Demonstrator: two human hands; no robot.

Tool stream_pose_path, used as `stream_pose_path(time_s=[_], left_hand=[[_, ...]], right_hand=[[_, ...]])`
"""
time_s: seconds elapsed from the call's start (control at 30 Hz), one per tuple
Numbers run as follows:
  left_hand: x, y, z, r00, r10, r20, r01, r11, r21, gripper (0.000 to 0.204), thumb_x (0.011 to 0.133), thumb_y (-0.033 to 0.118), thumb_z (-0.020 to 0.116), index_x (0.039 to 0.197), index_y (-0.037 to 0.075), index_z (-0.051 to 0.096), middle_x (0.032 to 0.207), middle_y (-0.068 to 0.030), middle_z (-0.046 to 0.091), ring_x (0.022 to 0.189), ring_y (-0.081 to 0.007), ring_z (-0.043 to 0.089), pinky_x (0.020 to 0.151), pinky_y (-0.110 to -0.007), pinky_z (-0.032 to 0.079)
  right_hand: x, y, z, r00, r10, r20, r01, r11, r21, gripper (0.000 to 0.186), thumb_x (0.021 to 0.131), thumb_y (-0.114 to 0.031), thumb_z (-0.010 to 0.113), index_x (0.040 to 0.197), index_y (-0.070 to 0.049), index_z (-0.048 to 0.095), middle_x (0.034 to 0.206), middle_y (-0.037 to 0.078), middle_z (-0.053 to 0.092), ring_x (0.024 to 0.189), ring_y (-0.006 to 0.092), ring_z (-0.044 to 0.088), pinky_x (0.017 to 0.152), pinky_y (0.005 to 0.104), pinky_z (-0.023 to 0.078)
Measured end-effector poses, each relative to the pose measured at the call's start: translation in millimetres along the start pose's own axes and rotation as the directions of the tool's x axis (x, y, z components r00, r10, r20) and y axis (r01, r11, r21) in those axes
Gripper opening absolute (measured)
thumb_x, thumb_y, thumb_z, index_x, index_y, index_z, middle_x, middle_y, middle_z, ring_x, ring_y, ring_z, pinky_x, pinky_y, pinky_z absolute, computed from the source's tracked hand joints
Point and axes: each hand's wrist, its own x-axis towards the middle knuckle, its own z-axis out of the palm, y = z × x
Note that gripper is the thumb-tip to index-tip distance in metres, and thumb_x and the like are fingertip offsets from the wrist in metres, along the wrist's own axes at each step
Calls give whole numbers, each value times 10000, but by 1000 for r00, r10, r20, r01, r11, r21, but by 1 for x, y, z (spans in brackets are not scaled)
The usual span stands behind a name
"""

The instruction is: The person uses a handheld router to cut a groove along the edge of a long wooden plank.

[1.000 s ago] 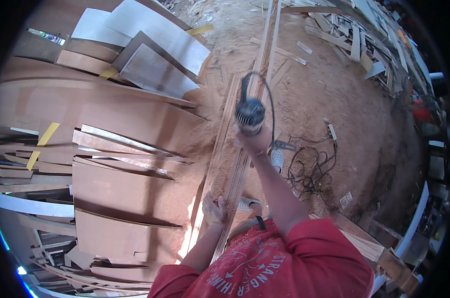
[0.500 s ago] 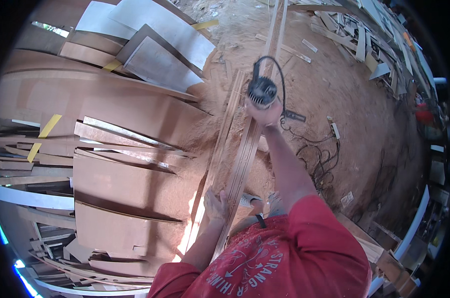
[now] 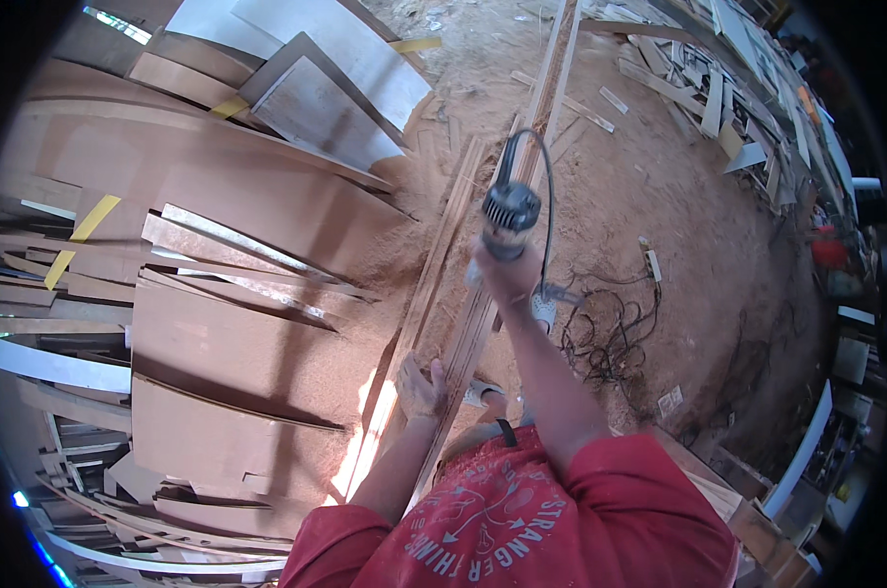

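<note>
My right hand (image 3: 512, 274) is wrapped round a small corded router (image 3: 511, 218), a dark-topped power tool with a vented motor housing. It sits over a long grooved wooden board (image 3: 475, 328) that runs away from me; the tool's base and bit are hidden. A black cord (image 3: 549, 201) loops from the tool's top. Lower down, my left hand (image 3: 422, 390) rests on the wood at the board's left side, thumb apart from the fingers. Beside the board lies another long narrow strip (image 3: 433, 260).
Large brown sheets (image 3: 228, 363) and white-faced panels (image 3: 316, 118) lean at the left. Tangled cables (image 3: 610, 338) lie on the dusty floor at the right, near my feet. Wood offcuts (image 3: 703, 93) pile up at the far right.
My right hand and the router have come back toward me along the board. The left hand stays in nearly the same place on the wood.
</note>
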Motion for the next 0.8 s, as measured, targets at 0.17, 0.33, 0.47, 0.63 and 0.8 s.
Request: stream_pose_path(time_s=[0.17,0.33,0.47,0.63,0.8], left_hand=[[2,-4,8,1000,23,-2,-23,1000,-9,786,1092,581,585,1565,-44,516,1454,-335,627,1375,-515,568,1191,-597,412],[1,5,5,1000,-4,16,4,1000,-14,816,1091,605,578,1570,-52,508,1472,-339,622,1405,-512,555,1214,-602,398],[3,-4,4,1000,-16,26,16,1000,2,823,1096,604,575,1577,-60,500,1510,-343,605,1442,-514,540,1238,-598,386],[4,4,-1,996,-10,91,14,999,-36,821,1102,591,575,1586,-67,486,1537,-351,586,1461,-518,529,1247,-599,381],[5,-7,6,999,-12,43,11,1000,26,816,1102,583,578,1590,-64,485,1530,-345,597,1460,-520,532,1242,-603,388]], right_hand=[[-33,19,-4,996,-56,67,47,991,126,557,740,-343,990,1191,-85,787,1103,81,854,985,217,831,896,383,654],[-4,33,-3,978,-206,22,207,975,-79,541,690,-280,973,1168,-110,786,1096,105,839,1034,295,818,928,415,644],[39,30,0,964,-263,40,265,963,-46,571,686,-261,973,1201,-100,785,1102,122,840,1023,296,819,938,413,643],[65,11,-2,988,-157,-8,156,987,-32,597,730,-330,995,1232,-84,786,1110,117,852,1017,282,838,918,416,645],[15,-2,-2,1000,-6,-18,6,1000,8,500,792,-315,1007,1171,-45,824,1050,74,859,940,181,830,867,351,649]])
